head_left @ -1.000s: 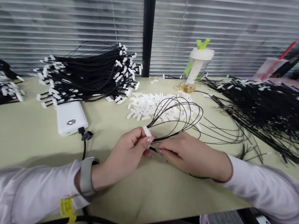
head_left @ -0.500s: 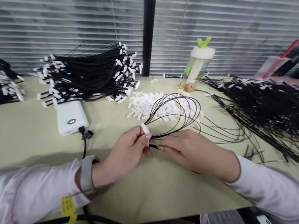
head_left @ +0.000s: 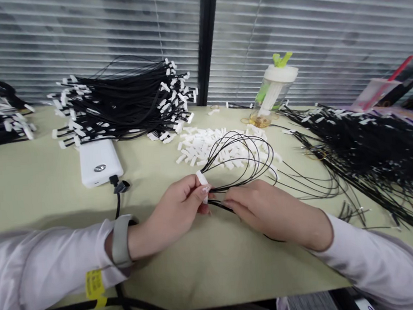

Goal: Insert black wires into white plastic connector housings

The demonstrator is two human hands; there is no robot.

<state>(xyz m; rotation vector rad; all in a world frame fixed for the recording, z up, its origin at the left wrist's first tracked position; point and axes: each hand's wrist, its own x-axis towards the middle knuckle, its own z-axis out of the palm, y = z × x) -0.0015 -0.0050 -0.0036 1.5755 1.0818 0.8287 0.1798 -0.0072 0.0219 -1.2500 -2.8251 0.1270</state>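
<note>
My left hand (head_left: 183, 198) pinches a white connector (head_left: 202, 179) between thumb and fingers, near the middle of the view. Several thin black wires (head_left: 252, 175) run out of the connector and loop up and back over a pile of small white connectors (head_left: 205, 145). Just right of the connector, my right hand (head_left: 266, 205) has its fingers closed around the black wires, its fingertips partly hidden. A short gap with wires crossing it separates the two hands.
Bundled black cables (head_left: 124, 102) with white ends lie at the back left, behind a white power bank (head_left: 100, 165). A lidded jar (head_left: 275, 92) stands at the back. Loose black wires (head_left: 374, 153) cover the right side, near a cup with a red straw (head_left: 377, 92).
The wire loop has narrowed slightly and shifted a little left. My right fingertips have moved slightly right, away from the connector, and more wire shows beneath them.
</note>
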